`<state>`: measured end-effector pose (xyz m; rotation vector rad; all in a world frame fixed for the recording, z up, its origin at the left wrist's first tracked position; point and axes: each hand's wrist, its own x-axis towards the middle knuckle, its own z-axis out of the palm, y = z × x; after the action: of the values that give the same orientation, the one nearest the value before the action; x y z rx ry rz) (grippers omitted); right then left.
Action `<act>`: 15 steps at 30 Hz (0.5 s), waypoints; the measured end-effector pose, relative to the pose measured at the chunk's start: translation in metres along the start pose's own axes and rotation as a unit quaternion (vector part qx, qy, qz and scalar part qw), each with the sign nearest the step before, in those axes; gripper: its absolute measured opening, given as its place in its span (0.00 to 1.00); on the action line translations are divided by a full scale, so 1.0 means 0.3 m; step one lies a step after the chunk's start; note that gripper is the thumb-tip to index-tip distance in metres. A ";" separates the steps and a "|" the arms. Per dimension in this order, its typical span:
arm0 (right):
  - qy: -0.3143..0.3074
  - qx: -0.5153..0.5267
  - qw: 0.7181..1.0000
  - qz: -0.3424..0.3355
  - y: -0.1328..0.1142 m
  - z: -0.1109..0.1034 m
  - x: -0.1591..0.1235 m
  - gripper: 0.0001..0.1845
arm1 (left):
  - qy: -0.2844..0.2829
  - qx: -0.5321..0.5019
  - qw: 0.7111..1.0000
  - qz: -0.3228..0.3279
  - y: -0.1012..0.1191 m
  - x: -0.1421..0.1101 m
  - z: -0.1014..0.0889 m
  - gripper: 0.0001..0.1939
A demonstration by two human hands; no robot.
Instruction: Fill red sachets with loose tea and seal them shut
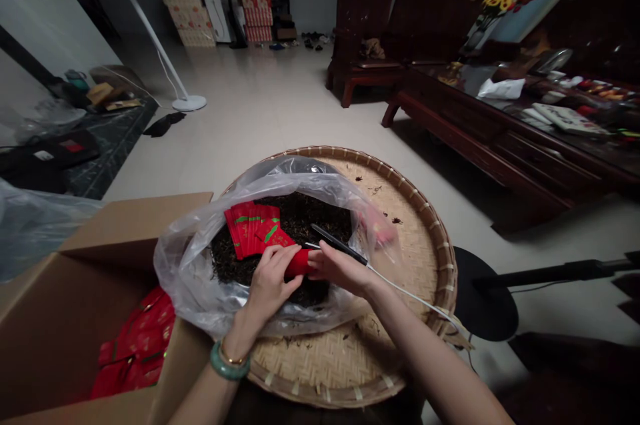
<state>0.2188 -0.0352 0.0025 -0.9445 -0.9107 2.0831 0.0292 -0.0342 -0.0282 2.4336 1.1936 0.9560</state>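
Our left hand (273,281) pinches a soft, light red packet (299,263), best held flat; our right hand (340,269) pinches a black corded flat iron (337,244) at its end. Dried tea (305,218) lies below.

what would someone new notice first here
The bright red packet between the left hand and right hand stands out first, at the centre, over dark loose tea in a clear plastic bag. Around it lies a round bamboo tray, while more red packets fill the cardboard box at lower left.
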 end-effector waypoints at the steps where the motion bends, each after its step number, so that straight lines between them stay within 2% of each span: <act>1: 0.013 -0.015 1.000 -0.012 -0.016 -0.017 -0.008 0.33 | 0.012 -0.005 1.000 -0.008 -0.008 -0.001 0.001 0.25; 3: 0.058 -0.076 0.994 -0.059 -0.040 -0.049 -0.021 0.29 | 0.036 -0.012 0.999 -0.027 -0.020 -0.001 0.003 0.24; 5: 0.103 -0.208 0.967 -0.104 -0.039 -0.070 -0.026 0.20 | 0.051 -0.021 0.998 -0.041 -0.027 -0.001 0.005 0.24; 7: 0.102 -0.390 0.907 -0.123 -0.007 -0.070 -0.024 0.16 | 0.064 -0.033 0.996 -0.054 -0.032 0.000 0.006 0.24; 9: 0.063 -0.548 0.826 -0.116 0.043 -0.052 -0.014 0.25 | 0.078 -0.040 0.994 -0.061 -0.034 0.002 0.006 0.24; 11: 0.047 -0.643 0.759 -0.088 0.089 -0.025 0.001 0.32 | 0.095 -0.040 0.992 -0.066 -0.034 0.003 0.004 0.23; 13: 0.051 -0.692 0.716 -0.071 0.117 -0.002 0.017 0.33 | 0.109 -0.038 0.991 -0.073 -0.035 0.003 0.003 0.22; 15: 0.044 -0.706 0.703 -0.073 0.122 0.008 0.032 0.29 | 0.119 -0.037 0.989 -0.081 -0.036 0.002 0.002 0.22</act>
<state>0.2018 -0.0479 -0.0289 -1.5178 -2.4939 0.8348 0.0235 -0.0269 -0.0338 2.1740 1.3810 1.2418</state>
